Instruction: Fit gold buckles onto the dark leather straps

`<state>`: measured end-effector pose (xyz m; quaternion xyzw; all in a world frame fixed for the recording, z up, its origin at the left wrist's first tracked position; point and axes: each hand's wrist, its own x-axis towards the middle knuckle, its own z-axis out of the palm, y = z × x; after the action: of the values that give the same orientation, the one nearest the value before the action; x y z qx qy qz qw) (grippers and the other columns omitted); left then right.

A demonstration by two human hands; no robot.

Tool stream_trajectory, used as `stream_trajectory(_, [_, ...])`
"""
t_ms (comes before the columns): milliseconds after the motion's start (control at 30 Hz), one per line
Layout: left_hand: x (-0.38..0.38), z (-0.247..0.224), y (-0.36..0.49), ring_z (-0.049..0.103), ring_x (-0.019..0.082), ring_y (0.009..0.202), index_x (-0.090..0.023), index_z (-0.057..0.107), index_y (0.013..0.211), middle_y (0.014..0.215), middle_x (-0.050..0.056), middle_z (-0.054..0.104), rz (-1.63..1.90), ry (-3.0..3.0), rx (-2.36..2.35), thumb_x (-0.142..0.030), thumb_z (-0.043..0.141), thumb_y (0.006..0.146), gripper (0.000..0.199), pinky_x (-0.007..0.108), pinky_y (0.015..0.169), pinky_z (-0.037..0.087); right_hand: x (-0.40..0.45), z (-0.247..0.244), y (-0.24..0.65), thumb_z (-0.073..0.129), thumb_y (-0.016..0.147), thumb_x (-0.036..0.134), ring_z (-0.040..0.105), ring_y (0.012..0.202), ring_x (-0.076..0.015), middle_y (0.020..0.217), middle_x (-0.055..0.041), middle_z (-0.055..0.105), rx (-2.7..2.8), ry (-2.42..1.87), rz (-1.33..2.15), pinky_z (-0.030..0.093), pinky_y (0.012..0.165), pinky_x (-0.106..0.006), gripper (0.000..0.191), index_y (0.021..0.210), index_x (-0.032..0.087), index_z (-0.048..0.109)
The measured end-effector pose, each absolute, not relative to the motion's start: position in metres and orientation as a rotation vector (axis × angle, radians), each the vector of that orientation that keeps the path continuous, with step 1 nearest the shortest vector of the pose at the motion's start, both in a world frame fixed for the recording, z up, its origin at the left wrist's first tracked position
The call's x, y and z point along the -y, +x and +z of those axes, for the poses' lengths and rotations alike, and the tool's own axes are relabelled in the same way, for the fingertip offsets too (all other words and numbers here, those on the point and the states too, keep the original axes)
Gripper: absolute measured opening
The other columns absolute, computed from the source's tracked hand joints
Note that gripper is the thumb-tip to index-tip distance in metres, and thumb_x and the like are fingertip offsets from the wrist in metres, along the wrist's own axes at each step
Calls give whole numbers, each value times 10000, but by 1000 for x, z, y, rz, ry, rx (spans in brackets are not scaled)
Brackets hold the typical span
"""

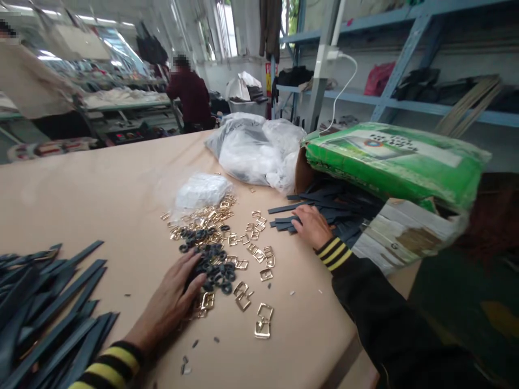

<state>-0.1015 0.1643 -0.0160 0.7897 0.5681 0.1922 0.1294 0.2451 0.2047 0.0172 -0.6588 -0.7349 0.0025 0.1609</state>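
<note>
My left hand [176, 286] rests at the near-left side of a pile of small dark strap loops [219, 265], thumb apart from the fingers; its fingertips are partly hidden against the loops. Gold-coloured metal buckles [263, 321] lie scattered around and beyond this pile. My right hand [312, 226] touches the ends of dark flat strips [344, 202] that spill from a green cardboard box [397, 156]. Its fingers are slightly bent and apart, with no strip visibly lifted.
More dark strips [60, 308] are heaped at the table's left. A clear plastic bag [203, 190] lies behind the buckles, and larger plastic bags [259, 148] sit farther back. Blue shelving [409, 102] stands on the right. Two people are in the background, one in a dark red top [188, 94].
</note>
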Motion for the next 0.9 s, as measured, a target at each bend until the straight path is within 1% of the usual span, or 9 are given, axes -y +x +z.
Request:
stream_trajectory(133, [-146, -11, -49, 371, 234, 1244, -152, 457, 1225, 1333, 128, 426, 611, 2225, -1576, -434, 329, 859, 479, 446, 1047, 285, -218, 14, 246, 507, 832, 252, 468, 988, -255, 1003, -129, 568, 2185, -1983, 21, 374, 788, -360, 186, 938, 161, 630])
stream_trajectory(300, [-124, 9, -26, 358, 207, 1255, -153, 429, 1249, 1361, 124, 396, 677, 2141, -1524, -418, 300, 877, 474, 417, 1052, 282, -215, 11, 247, 465, 851, 229, 470, 967, -266, 998, -147, 559, 2259, -1932, 30, 347, 777, -365, 205, 943, 142, 627])
stream_trajectory(400, [-107, 14, -46, 344, 234, 1261, -128, 457, 1220, 1346, 148, 404, 789, 2168, -1762, -424, 292, 877, 482, 436, 1044, 281, -210, 14, 246, 400, 876, 187, 474, 955, -255, 961, -150, 572, 2299, -1847, 39, 327, 781, -351, 240, 899, 120, 629])
stream_trajectory(500, [-90, 3, -72, 318, 297, 1268, -82, 490, 1174, 1309, 204, 420, 748, 2146, -2161, -434, 283, 870, 509, 491, 1029, 268, -198, 24, 238, 346, 897, 171, 485, 934, -229, 943, -131, 585, 2300, -1750, 28, 310, 805, -330, 268, 902, 118, 608])
stream_trajectory(633, [-73, -16, -77, 342, 316, 1248, -62, 500, 1156, 1260, 220, 465, 604, 2035, -2209, -424, 266, 871, 516, 510, 1014, 279, -161, 51, 210, 276, 932, 203, 513, 884, -177, 926, -86, 588, 2250, -1427, 66, 331, 805, -270, 288, 983, 133, 550])
stream_trajectory(733, [-61, -6, -55, 326, 284, 1263, -83, 481, 1174, 1291, 198, 447, 811, 2019, -2002, -445, 304, 862, 509, 478, 1035, 264, -118, 74, 187, 309, 926, 227, 537, 741, -148, 826, -56, 588, 2241, -1152, 251, 365, 684, -235, 251, 946, 147, 546])
stream_trajectory(800, [-50, 12, -38, 423, 262, 1187, -120, 491, 1153, 1234, 167, 503, 1002, 1857, -1891, -470, 324, 853, 491, 452, 993, 331, -89, 81, 175, 378, 900, 221, 537, 681, -141, 758, -44, 587, 2297, -1093, 433, 363, 629, -230, 203, 855, 152, 564])
stream_trajectory(867, [-33, 29, -24, 585, 225, 920, -142, 550, 1034, 994, 118, 622, 1031, 1573, -1717, -504, 349, 836, 459, 392, 826, 460, -64, 78, 166, 433, 871, 194, 528, 600, -119, 661, -19, 576, 2314, -1056, 725, 361, 585, -215, 171, 782, 149, 572])
stream_trajectory(900, [-23, 35, -19, 604, 192, 749, -147, 576, 931, 831, 81, 642, 994, 1429, -1619, -513, 370, 826, 432, 340, 710, 486, -54, 74, 163, 443, 861, 180, 519, 552, -101, 623, -6, 568, 2285, -1047, 906, 362, 559, -202, 164, 764, 145, 571])
